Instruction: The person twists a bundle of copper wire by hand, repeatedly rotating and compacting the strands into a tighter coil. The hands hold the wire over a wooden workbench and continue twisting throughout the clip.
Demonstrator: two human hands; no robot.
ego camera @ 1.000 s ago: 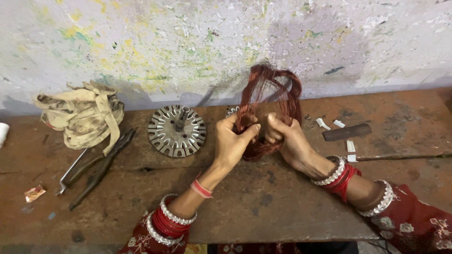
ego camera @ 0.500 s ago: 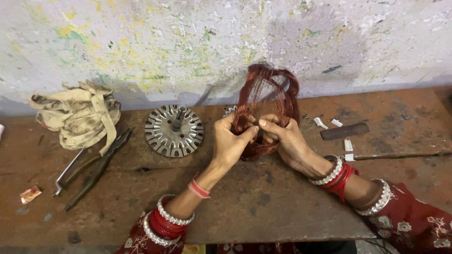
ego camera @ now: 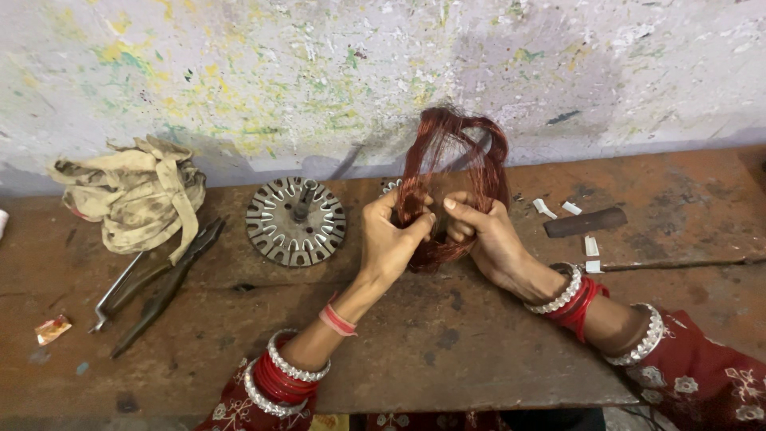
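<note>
Worn, rust-stained desk (ego camera: 447,351) set against a paint-flecked, peeling wall (ego camera: 263,72). Copper wire coil (ego camera: 451,168) held upright above desk centre, pinched by fingers of left hand (ego camera: 391,239) and right hand (ego camera: 483,235). Slotted stator disc (ego camera: 295,221), pliers (ego camera: 163,287) and rag bundle (ego camera: 132,195) lie leftward.

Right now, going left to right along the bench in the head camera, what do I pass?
Orange scrap → rag bundle → pliers → slotted metal disc → left hand → copper wire coil → right hand → dark bar.
</note>
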